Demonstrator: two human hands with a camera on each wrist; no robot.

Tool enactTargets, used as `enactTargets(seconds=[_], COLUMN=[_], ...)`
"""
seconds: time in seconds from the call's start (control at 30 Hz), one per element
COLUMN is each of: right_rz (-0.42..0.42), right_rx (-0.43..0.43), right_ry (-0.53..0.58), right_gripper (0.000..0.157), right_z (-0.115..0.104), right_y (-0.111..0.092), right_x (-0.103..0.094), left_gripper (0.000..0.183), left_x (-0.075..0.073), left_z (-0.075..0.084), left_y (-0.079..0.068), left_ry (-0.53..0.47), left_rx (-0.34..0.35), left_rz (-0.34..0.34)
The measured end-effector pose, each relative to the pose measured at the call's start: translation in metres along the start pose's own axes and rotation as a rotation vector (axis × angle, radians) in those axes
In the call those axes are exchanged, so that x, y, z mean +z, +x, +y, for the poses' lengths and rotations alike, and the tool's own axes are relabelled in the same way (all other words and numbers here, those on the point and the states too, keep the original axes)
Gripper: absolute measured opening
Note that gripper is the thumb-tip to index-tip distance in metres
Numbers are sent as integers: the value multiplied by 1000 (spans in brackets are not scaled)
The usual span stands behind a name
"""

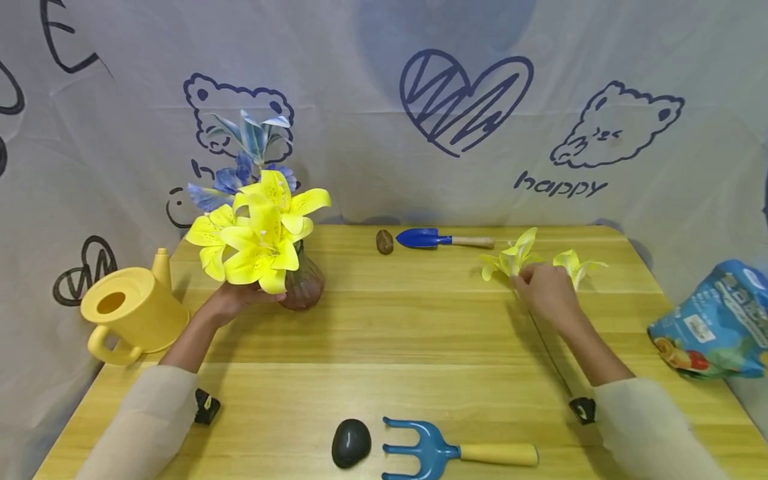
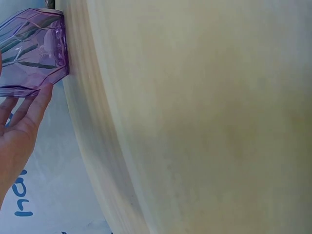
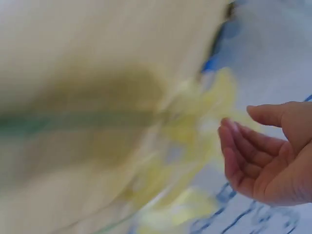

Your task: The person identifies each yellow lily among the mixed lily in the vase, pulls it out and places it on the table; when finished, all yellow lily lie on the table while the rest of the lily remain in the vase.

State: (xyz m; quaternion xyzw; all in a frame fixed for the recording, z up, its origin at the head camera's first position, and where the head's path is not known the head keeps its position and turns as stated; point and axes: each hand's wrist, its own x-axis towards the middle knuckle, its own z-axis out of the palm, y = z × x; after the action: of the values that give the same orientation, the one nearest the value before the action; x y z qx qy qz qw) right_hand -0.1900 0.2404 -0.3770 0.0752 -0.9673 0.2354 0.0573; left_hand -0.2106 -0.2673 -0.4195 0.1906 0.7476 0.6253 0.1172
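My left hand (image 1: 243, 300) holds the pinkish-purple glass vase (image 1: 305, 287) low on its side, fingers spread along it in the left wrist view. Green stems show through the glass. Yellow lilies (image 1: 258, 247) and blue flowers (image 1: 252, 140) rise from the vase, hiding part of the hand. At the right, my right hand (image 1: 549, 290) is beside a long-stemmed yellow lily (image 1: 513, 257), with another yellow bloom (image 1: 575, 263) just past the knuckles. In the right wrist view, thumb and bent fingers stand apart with nothing between them, close to the blurred petals.
A yellow watering can (image 1: 135, 310) stands left. At the back lie a brown stone (image 1: 385, 242) and blue trowel (image 1: 423, 238); in front, a black stone (image 1: 351, 443) and blue hand fork (image 1: 429, 450). Small black pieces (image 1: 582, 410) lie near both sleeves. A blue bag (image 1: 714, 327) stands right.
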Motion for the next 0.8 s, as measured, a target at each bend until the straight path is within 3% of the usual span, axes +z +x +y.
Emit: enactTargets(seconds=[0.13, 0.27, 0.4, 0.57, 0.8], right_rz=[4, -28, -85, -123, 47], right_rx=[-117, -225, -293, -339, -373], right_ry=[250, 578, 781, 875, 787], right_gripper=[22, 19, 20, 21, 13], right_z=[-58, -117, -172, -223, -258], right_y=[17, 31, 35, 37, 41], right_x=[14, 47, 79, 108, 133], left_gripper=[54, 50, 53, 57, 60], left_x=[5, 9, 12, 12, 7], left_z=[10, 17, 18, 11, -3], left_y=[-4, -6, -10, -12, -13], left_ry=[-23, -19, -24, -46, 7], left_rx=[2, 9, 28, 35, 64], left_rz=[6, -1, 1, 1, 24])
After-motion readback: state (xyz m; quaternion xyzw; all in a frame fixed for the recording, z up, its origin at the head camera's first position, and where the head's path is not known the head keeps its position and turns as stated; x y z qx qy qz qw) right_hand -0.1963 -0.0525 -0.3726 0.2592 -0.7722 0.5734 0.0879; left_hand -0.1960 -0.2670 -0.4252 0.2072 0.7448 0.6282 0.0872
